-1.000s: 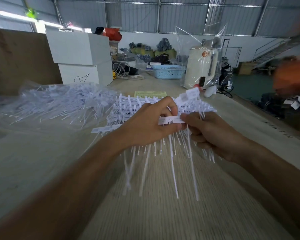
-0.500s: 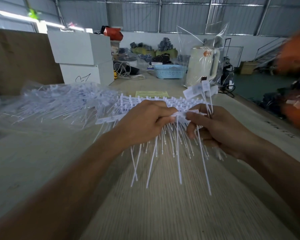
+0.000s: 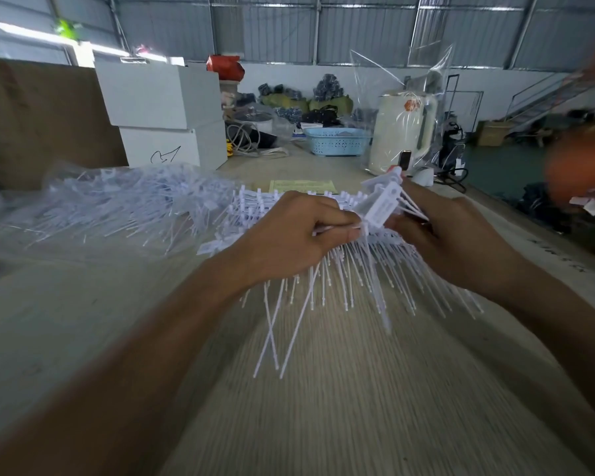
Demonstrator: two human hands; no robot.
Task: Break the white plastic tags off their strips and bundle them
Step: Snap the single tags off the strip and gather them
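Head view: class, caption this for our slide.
Left hand pinches a tag strip; right hand grips broken-off tags.

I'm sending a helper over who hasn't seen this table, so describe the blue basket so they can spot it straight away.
Look to the far end of the long wooden table, past the person's hands. The blue basket sits there between the stacked white boxes and the cream kettle wrapped in clear plastic. It is the only light blue item there, low and rectangular with lattice-patterned sides.

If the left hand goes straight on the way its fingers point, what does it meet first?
Its fingers point right, so the left hand would likely meet the tags gripped by the right hand almost at once; depth is unclear.
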